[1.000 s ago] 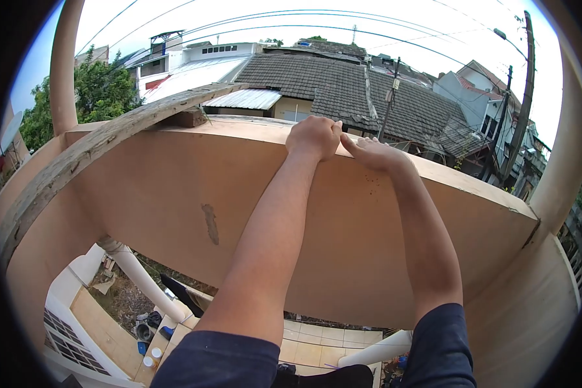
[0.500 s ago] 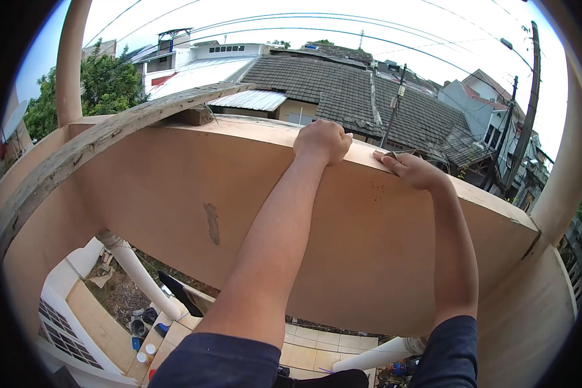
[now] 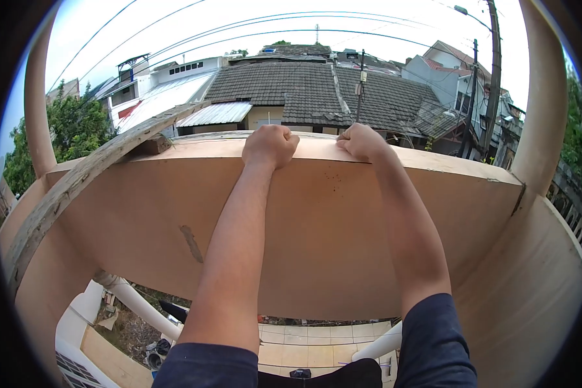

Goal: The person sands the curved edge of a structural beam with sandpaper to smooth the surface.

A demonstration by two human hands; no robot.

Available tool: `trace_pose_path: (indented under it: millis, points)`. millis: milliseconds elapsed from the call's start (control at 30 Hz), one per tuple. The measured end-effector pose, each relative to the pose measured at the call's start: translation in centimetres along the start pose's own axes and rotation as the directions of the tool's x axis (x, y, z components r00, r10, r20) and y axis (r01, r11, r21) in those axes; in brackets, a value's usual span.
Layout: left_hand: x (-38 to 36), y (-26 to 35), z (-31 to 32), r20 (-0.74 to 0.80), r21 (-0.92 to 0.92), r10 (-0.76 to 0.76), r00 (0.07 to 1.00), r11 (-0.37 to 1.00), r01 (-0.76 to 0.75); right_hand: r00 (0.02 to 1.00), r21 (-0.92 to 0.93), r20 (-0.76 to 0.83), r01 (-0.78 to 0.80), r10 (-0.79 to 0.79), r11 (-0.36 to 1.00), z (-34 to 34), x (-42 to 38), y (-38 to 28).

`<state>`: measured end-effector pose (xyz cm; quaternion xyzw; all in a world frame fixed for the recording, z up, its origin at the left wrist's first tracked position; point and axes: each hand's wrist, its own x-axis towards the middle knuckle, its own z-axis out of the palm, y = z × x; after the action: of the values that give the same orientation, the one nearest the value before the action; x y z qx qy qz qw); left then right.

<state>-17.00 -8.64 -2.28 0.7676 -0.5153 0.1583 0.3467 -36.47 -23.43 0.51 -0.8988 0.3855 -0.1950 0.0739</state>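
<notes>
My left hand [image 3: 270, 146] is closed in a fist on the top edge of a peach-painted wall [image 3: 317, 239]. A short way to its right, my right hand [image 3: 363, 142] rests on the same ledge with its fingers curled in. What either fist holds, if anything, is hidden. Beneath the hands, the wall's face has small dark specks and a grey bare patch [image 3: 191, 244] further left.
A weathered wooden plank [image 3: 90, 171] slants up to the ledge at left, beside a wood block [image 3: 152, 145]. Round columns [image 3: 542, 97] flank the wall. Far below lie a tiled floor [image 3: 310, 346] and a white pipe [image 3: 142, 307]. Roofs [image 3: 252, 84] and wires stand beyond.
My right hand's stretched fingers have curled into a fist, and it has come nearer to my left. The left stays closed on the ledge. The view has shifted to the right.
</notes>
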Motion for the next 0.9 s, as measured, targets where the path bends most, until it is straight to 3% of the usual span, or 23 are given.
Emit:
trace_pose_path:
  millis: [33,133,200,267,367,433,533,567,733,800,900]
  points:
    - [0.1,-0.2,0.2,0.000,-0.012,-0.001,1.000,1.000,0.001,0.987,-0.169,-0.110,-0.138,0.120,0.976,0.4,0.3,0.3]
    - [0.3,-0.1,-0.1,-0.012,-0.041,0.001,1.000,0.999,-0.002,0.990,-0.078,-0.114,-0.091,0.082,0.993,1.5,-0.3,-1.0]
    - [0.3,0.2,-0.3,-0.007,-0.015,-0.035,0.999,0.999,0.035,0.982,0.094,0.045,0.176,-0.181,0.980,2.2,-0.9,-2.1]
    - [0.7,0.0,-0.1,0.009,-0.021,-0.052,0.999,0.998,0.052,0.960,0.197,0.119,0.228,-0.254,0.954,2.2,-1.4,-4.4]
    - [0.9,-1.0,1.0,-0.022,0.011,-0.016,1.000,1.000,0.016,0.972,0.152,0.178,0.125,-0.152,0.980,2.3,0.4,-5.6]
    - [0.7,-0.8,0.9,-0.062,0.038,0.008,0.998,0.999,-0.006,0.988,-0.069,0.006,-0.155,0.156,0.985,4.4,3.5,-4.9]
    - [0.4,-0.6,0.6,-0.079,0.036,0.029,0.996,0.999,-0.027,0.990,0.036,0.004,-0.143,0.143,0.989,4.5,3.0,-5.1]
    - [0.3,-0.3,0.3,-0.035,0.021,-0.007,0.999,1.000,0.008,0.994,0.184,0.065,0.069,-0.082,0.981,3.6,1.8,-4.5]
    - [0.4,-0.8,0.6,-0.056,0.007,-0.012,0.998,1.000,0.012,0.956,0.284,0.162,0.190,-0.243,0.940,2.8,0.9,-4.3]
    - [0.4,-0.5,0.5,-0.050,0.021,-0.001,0.999,1.000,0.002,0.996,0.179,0.084,-0.023,0.008,0.984,3.4,1.2,-4.9]
    - [0.4,-0.2,0.0,-0.036,-0.005,-0.015,0.999,1.000,0.014,0.988,0.112,0.013,-0.153,0.152,0.982,3.9,1.5,-5.8]
